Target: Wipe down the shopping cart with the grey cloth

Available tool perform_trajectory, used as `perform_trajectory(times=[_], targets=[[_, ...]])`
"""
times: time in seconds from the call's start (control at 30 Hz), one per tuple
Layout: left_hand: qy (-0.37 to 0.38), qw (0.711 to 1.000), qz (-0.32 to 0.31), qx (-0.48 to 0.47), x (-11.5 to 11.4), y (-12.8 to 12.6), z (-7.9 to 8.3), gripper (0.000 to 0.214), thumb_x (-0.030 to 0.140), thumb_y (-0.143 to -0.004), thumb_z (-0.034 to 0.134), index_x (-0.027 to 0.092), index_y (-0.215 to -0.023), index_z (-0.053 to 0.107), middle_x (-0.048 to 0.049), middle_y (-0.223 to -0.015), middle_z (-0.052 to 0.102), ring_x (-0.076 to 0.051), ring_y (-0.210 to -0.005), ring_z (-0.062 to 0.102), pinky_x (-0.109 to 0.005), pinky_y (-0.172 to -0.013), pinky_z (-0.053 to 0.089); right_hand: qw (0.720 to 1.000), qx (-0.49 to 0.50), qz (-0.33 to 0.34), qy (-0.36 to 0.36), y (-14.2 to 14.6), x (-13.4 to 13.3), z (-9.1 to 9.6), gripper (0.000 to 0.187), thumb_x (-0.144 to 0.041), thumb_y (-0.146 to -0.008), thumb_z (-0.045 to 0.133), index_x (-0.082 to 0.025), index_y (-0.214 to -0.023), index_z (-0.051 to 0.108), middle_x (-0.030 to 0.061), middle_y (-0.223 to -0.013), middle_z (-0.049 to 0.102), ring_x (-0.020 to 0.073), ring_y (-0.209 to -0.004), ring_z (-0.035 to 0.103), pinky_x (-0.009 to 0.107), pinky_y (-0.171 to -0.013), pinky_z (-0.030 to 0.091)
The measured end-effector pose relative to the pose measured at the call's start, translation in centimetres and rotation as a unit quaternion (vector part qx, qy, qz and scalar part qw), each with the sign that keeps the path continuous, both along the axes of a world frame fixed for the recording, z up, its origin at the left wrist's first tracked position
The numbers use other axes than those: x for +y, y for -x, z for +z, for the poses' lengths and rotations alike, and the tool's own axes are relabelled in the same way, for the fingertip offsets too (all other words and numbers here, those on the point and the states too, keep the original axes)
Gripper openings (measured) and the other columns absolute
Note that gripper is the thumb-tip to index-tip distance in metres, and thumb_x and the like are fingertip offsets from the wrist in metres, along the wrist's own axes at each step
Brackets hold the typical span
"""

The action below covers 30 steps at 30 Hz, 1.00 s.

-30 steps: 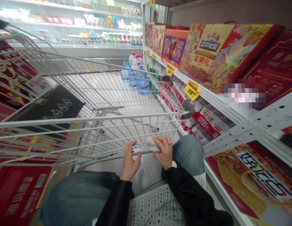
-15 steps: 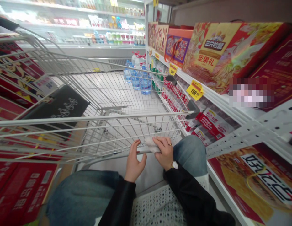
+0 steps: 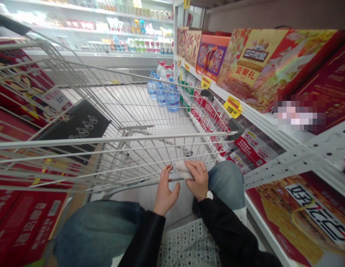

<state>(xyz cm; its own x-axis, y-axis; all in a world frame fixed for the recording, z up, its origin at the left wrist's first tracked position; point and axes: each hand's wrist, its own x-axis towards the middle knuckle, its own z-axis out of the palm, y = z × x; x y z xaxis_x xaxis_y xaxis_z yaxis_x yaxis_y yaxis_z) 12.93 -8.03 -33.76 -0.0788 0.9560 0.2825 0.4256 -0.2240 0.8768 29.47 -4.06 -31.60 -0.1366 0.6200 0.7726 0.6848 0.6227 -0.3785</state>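
My right hand (image 3: 198, 179), wearing a ring and a wristwatch, has its fingers closed on a crumpled white tissue (image 3: 181, 169). The tissue lies against the low wires of the shopping cart (image 3: 150, 138). Just to its left is my left hand (image 3: 165, 191), thumb and fingers apart, with nothing seen between them. Its fingertips are close to the same cart wires; whether they touch the metal I cannot tell. The wire side of the cart stretches across the view in front of my bent knees, and the floor shows through the mesh.
On the right, a white shelf (image 3: 293, 139) carries gift boxes (image 3: 251, 70), with packed bottles (image 3: 255, 146) below. Large water bottles (image 3: 172, 97) stand on the floor beyond the cart. Red cartons (image 3: 25, 226) are stacked at the left. A lit refrigerated case (image 3: 105, 59) spans the back.
Both hands and the tissue have shifted slightly right. The cart's near rim also appears a little further right, and the whole view has moved slightly. My right hand keeps its hold on the tissue.
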Motion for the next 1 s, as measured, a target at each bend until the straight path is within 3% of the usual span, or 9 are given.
perform_trajectory(times=[0.1,0.33,0.6,0.8,1.0], targets=[[0.0,1.0,-0.007,0.0,-0.1,-0.6,-0.2,0.064,0.022,-0.083,0.061,0.026,-0.144,0.04,-0.0146,-0.157,0.037,-0.028,-0.147,0.037,-0.041,-0.099,0.056,1.0,0.014,-0.004,-0.006,-0.2,0.2,0.1,0.076,-0.003,-0.063,0.05,-0.025,-0.134,0.061,0.0067,-0.118,0.068,0.0261,-0.112,0.057,0.045,-0.101,0.052],[-0.015,1.0,-0.026,-0.01,0.1,-2.0,-0.4,0.065,0.023,-0.085,0.06,0.025,-0.146,0.037,-0.0156,-0.159,0.032,-0.028,-0.149,0.034,-0.042,-0.101,0.055,1.0,0.011,-0.004,0.011,-0.2,-0.4,-3.1,0.072,-0.002,-0.06,0.049,-0.023,-0.126,0.066,0.0065,-0.106,0.07,0.0242,-0.101,0.061,0.04,-0.088,0.057],[-0.01,0.999,-0.032,-0.01,0.1,-2.4,-1.4,0.069,0.028,-0.085,0.062,0.023,-0.148,0.033,-0.0177,-0.159,0.03,-0.031,-0.148,0.035,-0.047,-0.106,0.052,1.0,0.028,0.0,0.009,0.2,0.0,-1.0,0.076,-0.004,-0.062,0.049,-0.026,-0.133,0.062,0.0069,-0.119,0.067,0.027,-0.115,0.057,0.048,-0.101,0.052],[-0.008,0.999,-0.032,-0.017,-0.1,-3.3,0.1,0.064,0.017,-0.081,0.059,0.021,-0.142,0.039,-0.0179,-0.156,0.032,-0.03,-0.147,0.036,-0.044,-0.103,0.054,1.0,0.017,0.002,0.012,-0.6,-0.3,-2.7,0.073,-0.003,-0.06,0.049,-0.023,-0.127,0.066,0.0071,-0.11,0.069,0.0247,-0.106,0.059,0.043,-0.093,0.055],[-0.008,0.999,-0.028,-0.021,-0.1,-3.1,0.6,0.073,0.015,-0.079,0.06,0.021,-0.145,0.03,-0.0155,-0.138,0.047,-0.025,-0.124,0.054,-0.045,-0.098,0.056,1.0,0.017,0.004,0.016,-0.4,-0.2,-0.5,0.073,-0.002,-0.062,0.049,-0.023,-0.13,0.065,0.0069,-0.115,0.069,0.0255,-0.112,0.056,0.044,-0.1,0.052]])
